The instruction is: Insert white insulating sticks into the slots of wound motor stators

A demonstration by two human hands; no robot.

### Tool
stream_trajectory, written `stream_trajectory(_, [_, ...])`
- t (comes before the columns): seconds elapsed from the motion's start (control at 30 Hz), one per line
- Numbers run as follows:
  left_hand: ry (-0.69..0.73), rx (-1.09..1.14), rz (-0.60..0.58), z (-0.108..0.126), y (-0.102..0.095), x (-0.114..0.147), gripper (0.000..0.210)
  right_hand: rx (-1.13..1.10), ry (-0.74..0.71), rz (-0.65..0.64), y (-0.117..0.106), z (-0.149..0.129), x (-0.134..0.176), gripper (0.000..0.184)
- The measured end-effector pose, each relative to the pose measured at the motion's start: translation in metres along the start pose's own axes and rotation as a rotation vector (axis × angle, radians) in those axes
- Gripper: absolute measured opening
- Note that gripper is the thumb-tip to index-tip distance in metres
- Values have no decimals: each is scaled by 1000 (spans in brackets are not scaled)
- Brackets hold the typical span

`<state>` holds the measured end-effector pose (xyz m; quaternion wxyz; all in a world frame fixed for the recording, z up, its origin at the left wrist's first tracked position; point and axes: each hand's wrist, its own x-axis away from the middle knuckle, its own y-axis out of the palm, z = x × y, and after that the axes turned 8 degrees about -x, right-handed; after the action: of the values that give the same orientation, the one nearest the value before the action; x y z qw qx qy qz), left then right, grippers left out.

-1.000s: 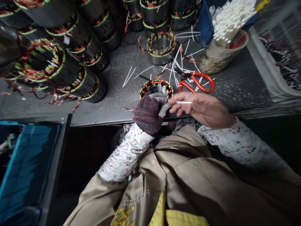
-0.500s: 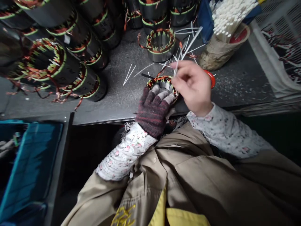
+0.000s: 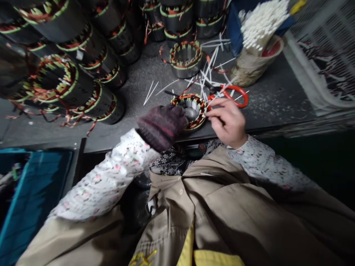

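Observation:
A motor stator (image 3: 197, 127) with copper windings and a yellow-green rim lies on the bench in front of me, its round bore facing up. My left hand (image 3: 163, 127), in a dark knitted glove, is closed over the left side of its rim. At the right side of the rim my bare right hand (image 3: 229, 122) pinches a thin white strand, of which only a small bit shows at the fingertips. Scissors with red handles (image 3: 245, 96) lie just beyond that hand. Loose white strips (image 3: 212, 66) are scattered behind the stator.
Another stator (image 3: 185, 70) stands farther back. Stacked stators (image 3: 107, 105) fill the left and rear. A worn cup (image 3: 249, 68) full of white sticks stands at right, beside a white plastic basket (image 3: 310, 79). A blue bin (image 3: 41, 184) sits below at left.
My left hand has slid left off the bore and now grips the rim's side. My right hand has come down to the rim's right edge, and the scissors show more fully.

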<state>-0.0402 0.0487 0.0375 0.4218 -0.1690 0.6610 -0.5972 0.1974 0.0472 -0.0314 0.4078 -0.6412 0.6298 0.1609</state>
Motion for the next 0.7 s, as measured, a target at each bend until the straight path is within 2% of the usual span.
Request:
stream_trajectory(0.07, [228,-38,9,0,-6,-2,17,23,-4,249,-16,16,-17,8])
stream_trajectory(0.13, [422,-47,26,-6,-9,-3,17,75,61,390,-35,42,-38,8])
stream_trajectory(0.2, [453,30,36,-15,-4,-2,20,146,153,382,-55,73,-59,12])
stream_trajectory(0.27, [403,107,54,-20,9,2,17,191,198,300,-72,101,-76,15])
stream_trajectory(0.37, [264,47,201,-10,31,12,16,184,145,213,-89,117,-88,13])
stream_trajectory(0.47, [103,-37,335,14,43,21,17,119,100,246,-88,88,-79,5])
stream_trajectory(0.57, [-22,-27,372,33,47,23,16,-21,86,239,-72,33,-55,14])
stream_trajectory(0.63, [-86,-6,374,38,47,21,15,2,-16,121,-58,1,-35,15])
stream_trajectory(0.7, [-114,-3,363,39,49,21,17,-11,-173,-38,-46,-20,-14,12])
